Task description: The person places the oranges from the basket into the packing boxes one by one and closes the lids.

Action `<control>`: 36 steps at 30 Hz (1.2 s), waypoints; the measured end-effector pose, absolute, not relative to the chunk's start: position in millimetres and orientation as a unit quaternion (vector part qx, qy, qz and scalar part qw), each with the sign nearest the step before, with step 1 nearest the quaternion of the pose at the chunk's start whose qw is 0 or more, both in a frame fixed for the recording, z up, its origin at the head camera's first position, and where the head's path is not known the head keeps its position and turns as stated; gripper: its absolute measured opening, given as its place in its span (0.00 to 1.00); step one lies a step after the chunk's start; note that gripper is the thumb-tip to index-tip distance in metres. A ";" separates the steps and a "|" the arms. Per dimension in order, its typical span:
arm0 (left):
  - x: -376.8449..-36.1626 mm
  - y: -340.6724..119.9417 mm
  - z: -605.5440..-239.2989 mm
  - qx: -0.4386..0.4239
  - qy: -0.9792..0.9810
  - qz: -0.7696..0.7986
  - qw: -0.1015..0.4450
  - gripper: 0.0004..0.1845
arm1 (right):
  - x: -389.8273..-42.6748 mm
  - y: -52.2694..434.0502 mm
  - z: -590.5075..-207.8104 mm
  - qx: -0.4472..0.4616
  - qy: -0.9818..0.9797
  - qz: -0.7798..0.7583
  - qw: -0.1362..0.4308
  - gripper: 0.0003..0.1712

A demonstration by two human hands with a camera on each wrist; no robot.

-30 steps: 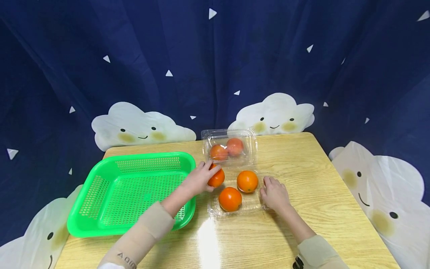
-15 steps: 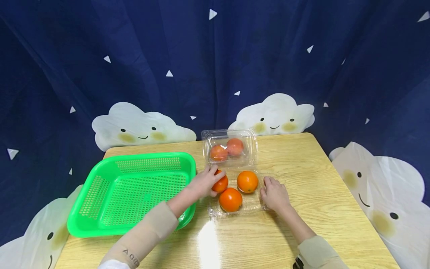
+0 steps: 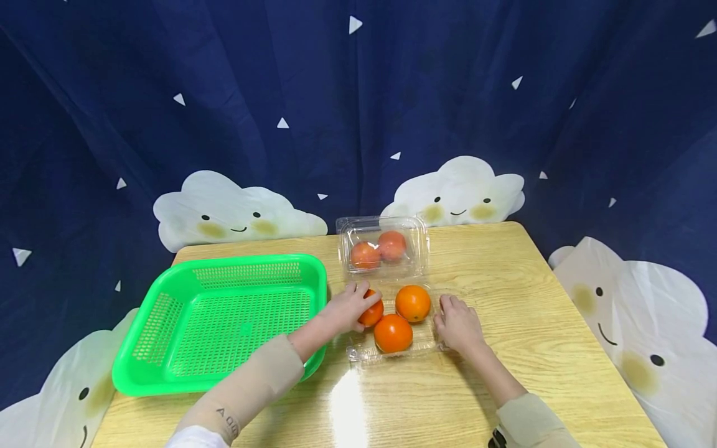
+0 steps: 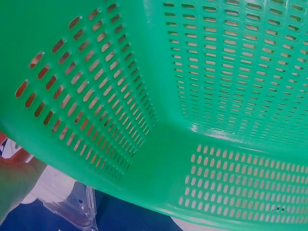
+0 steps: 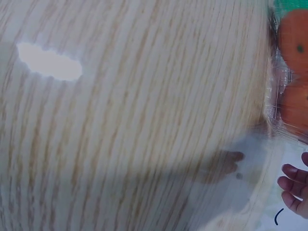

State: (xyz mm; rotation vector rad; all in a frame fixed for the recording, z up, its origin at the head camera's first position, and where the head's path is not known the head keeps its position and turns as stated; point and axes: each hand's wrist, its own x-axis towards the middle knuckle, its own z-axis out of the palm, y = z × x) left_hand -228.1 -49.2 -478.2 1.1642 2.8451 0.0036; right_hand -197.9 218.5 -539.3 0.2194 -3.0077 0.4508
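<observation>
An open clear plastic clamshell (image 3: 358, 353) lies on the wooden table (image 3: 532, 323). It holds three orange fruits. My left hand (image 3: 350, 306) curls its fingers round the left fruit (image 3: 373, 314) inside the tray. The other two fruits (image 3: 412, 302) (image 3: 393, 333) lie loose beside it. Two more orange shapes (image 3: 378, 249) show in the raised lid (image 3: 383, 224); I cannot tell whether they are fruits or reflections. My right hand (image 3: 456, 323) rests against the clamshell's right edge, fingers loosely bent; its fingertips (image 5: 293, 187) show in the right wrist view near the container (image 5: 276, 96).
A green perforated basket (image 3: 168, 292) with nothing in it sits left of the clamshell, and its mesh wall (image 4: 192, 96) fills the left wrist view. A dark blue curtain with white clouds hangs behind the table. Bare wood (image 5: 120, 120) lies in front and to the right.
My left hand has drawn its fruit slightly right and toward me within the tray. The front fruit has shifted a little to the right. The right hand has stayed still.
</observation>
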 end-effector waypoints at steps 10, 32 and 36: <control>-225.7 -42.2 -487.6 0.391 0.918 -0.049 0.049 0.41 | -196.8 218.2 -538.1 0.072 -0.985 0.146 0.046 0.16; -224.4 -40.1 -488.2 0.387 0.919 -0.052 0.052 0.40 | -197.5 217.8 -538.1 0.072 -0.986 0.146 0.047 0.15; -224.7 -40.4 -488.4 0.386 0.920 -0.044 0.054 0.39 | -197.5 218.2 -538.2 0.071 -0.986 0.144 0.044 0.16</control>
